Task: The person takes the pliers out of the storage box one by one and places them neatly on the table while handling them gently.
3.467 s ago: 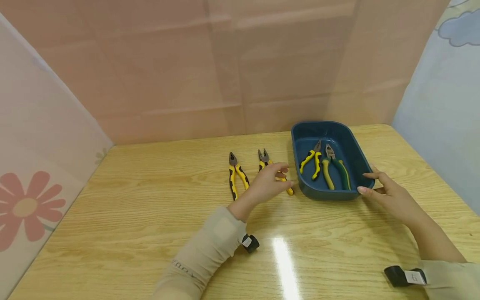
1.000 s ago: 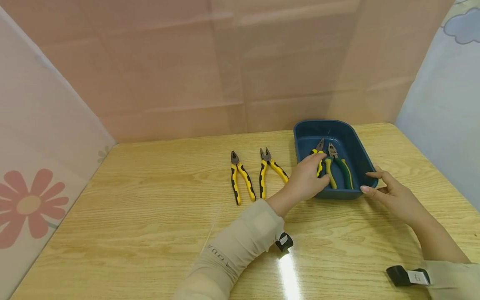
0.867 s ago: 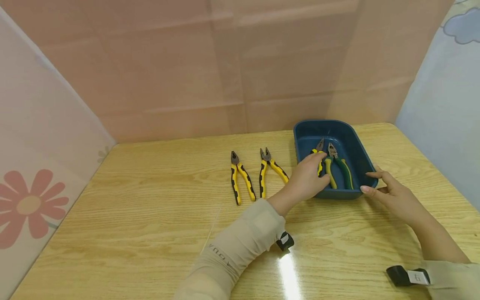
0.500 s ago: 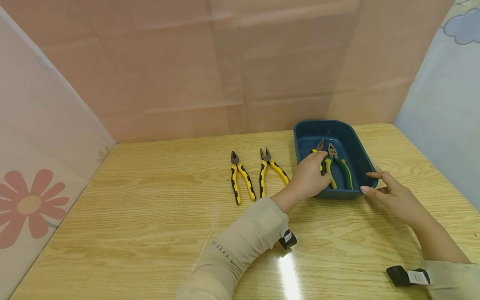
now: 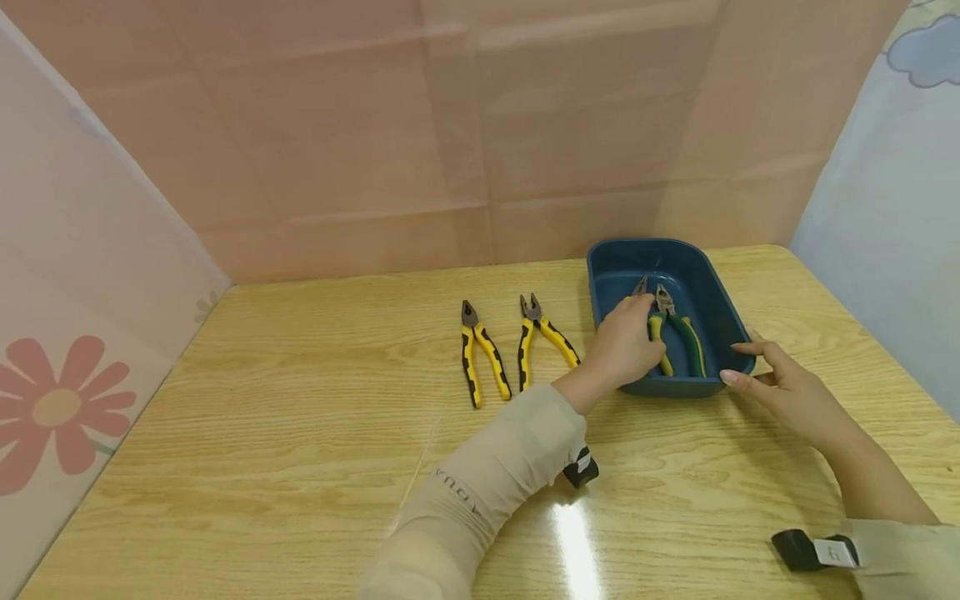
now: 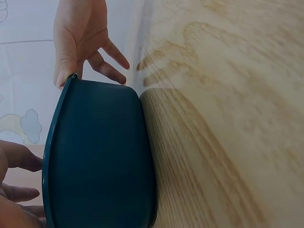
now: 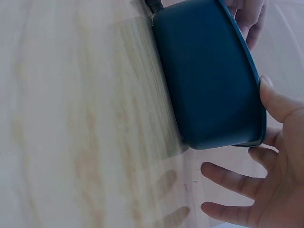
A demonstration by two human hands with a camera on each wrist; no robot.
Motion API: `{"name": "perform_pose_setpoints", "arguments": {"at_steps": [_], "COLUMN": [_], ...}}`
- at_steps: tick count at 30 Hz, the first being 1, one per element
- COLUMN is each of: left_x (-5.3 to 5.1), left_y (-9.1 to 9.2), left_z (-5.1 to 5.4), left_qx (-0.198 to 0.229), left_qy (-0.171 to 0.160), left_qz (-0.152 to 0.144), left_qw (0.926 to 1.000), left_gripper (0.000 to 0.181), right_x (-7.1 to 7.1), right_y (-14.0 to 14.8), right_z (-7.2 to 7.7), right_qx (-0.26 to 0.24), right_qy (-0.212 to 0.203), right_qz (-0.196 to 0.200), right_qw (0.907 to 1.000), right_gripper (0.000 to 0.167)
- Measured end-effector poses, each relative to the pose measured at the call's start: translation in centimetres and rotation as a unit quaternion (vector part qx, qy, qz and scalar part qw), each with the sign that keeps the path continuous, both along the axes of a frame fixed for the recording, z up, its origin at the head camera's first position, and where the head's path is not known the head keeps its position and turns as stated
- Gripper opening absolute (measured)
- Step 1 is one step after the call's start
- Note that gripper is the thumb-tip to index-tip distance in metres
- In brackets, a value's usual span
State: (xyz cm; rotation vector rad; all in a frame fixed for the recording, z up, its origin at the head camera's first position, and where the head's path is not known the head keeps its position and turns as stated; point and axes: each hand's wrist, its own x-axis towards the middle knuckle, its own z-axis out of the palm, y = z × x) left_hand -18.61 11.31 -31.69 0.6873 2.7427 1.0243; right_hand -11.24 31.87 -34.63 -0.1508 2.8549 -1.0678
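A blue plastic bin (image 5: pixel 675 388) stands at the table's right. My left hand (image 5: pixel 626 340) reaches over its left wall and grips a pair of yellow-and-black pliers (image 5: pixel 641 286); the dark jaws show past my fingers and the handles are mostly hidden. Beside them in the bin lie green-and-yellow pliers (image 5: pixel 696 350). At the bin's near right corner my right hand (image 5: pixel 795 404) pinches the rim between thumb and index finger. In the right wrist view, the other fingers of that hand (image 7: pixel 280 185) are spread outside the bin. The left wrist view hides the bin's contents.
Two yellow-and-black pliers, one at left (image 5: pixel 469 317) and one nearer the bin (image 5: pixel 531 310), lie on the wooden table (image 5: pixel 262 433) with handles spread. A pink cloth wall (image 5: pixel 337 150) rises behind the table's back edge.
My left hand has gone from above the table pliers into the bin, and its fingers have closed over the pliers there. My right hand has stayed at the bin's corner.
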Motion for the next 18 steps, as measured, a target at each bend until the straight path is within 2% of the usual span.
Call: {"name": "perform_pose_setpoints", "arguments": {"at_steps": [4, 10, 18], "left_x": [-0.2, -0.6, -1.2], "left_y": [0.3, 0.7, 1.5], "left_z": [0.0, 0.0, -0.5], "left_qx": [0.003, 0.002, -0.026], "left_qy": [-0.014, -0.027, -0.019], "left_qz": [0.014, 0.019, 0.052], "left_qw": [0.9998, 0.9995, 0.9981], "left_gripper": [0.059, 0.060, 0.060], "right_x": [0.0, -0.2, -0.1], "right_y": [0.0, -0.1, 0.1], "right_z": [0.0, 0.1, -0.1], "right_qx": [0.002, 0.001, 0.005], "right_qy": [-0.003, -0.008, -0.005], "right_qz": [0.000, 0.001, -0.001], "right_qw": [1.0000, 1.0000, 1.0000], "right_gripper": [0.055, 0.055, 0.057]}}
